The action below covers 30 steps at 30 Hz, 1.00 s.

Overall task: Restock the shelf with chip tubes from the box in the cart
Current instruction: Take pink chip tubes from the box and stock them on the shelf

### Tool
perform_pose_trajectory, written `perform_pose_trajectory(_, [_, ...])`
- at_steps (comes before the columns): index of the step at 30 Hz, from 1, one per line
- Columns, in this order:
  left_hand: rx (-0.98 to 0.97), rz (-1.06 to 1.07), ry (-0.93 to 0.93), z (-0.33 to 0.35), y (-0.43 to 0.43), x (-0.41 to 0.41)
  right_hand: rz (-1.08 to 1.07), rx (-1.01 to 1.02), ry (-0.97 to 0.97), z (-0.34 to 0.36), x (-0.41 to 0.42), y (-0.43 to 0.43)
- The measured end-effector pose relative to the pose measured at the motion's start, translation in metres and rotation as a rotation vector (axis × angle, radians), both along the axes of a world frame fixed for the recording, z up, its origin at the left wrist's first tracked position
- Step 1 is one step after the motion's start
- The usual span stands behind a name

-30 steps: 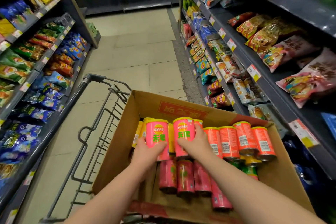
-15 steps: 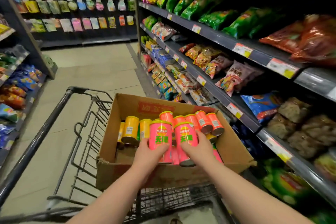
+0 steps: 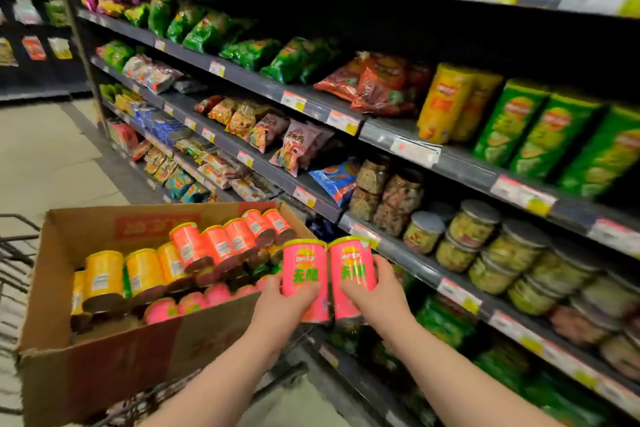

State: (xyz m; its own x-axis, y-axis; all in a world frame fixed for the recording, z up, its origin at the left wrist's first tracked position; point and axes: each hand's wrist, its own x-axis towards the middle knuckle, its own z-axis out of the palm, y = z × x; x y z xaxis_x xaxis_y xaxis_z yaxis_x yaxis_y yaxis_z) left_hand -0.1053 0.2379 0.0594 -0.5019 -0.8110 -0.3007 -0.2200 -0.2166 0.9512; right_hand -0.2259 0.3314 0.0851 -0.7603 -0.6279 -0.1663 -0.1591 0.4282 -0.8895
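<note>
My left hand (image 3: 282, 308) grips one pink chip tube (image 3: 304, 270) and my right hand (image 3: 375, 291) grips a second pink chip tube (image 3: 351, 267). Both tubes are upright, side by side, held just past the right end of the cardboard box (image 3: 114, 367) and in front of the shelving. The box sits in the cart (image 3: 14, 253) and holds several orange, yellow and pink tubes lying on their sides. On the shelf (image 3: 460, 166) at upper right stand yellow tubes (image 3: 446, 104) and green tubes (image 3: 533, 128).
Shelves on the right carry snack bags (image 3: 287, 59) above and lidded jars (image 3: 485, 246) at hand height. Price tags line the shelf edges. The tiled aisle floor (image 3: 45, 156) runs off to the left behind the cart.
My view has swung right toward the shelving. Both hands have carried the two pink tubes out of the box, to its right end, near the shelves.
</note>
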Motion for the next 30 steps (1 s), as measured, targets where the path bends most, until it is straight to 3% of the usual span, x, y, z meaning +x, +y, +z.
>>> perform_pose_trajectory(14, [0.067,-0.386,0.12,0.03,0.17,-0.137,-0.319,-0.077,0.007,0.031,-0.096,0.209])
perform_pose_trajectory(23, [0.118,-0.493,0.218,0.06,0.295,-0.207,-0.421,-0.114,0.119,0.058,-0.156,0.343])
perform_pose_trajectory(30, [0.071,-0.516,0.248,0.078,0.323,-0.243,-0.432,-0.213,0.137,0.082,-0.205,0.379])
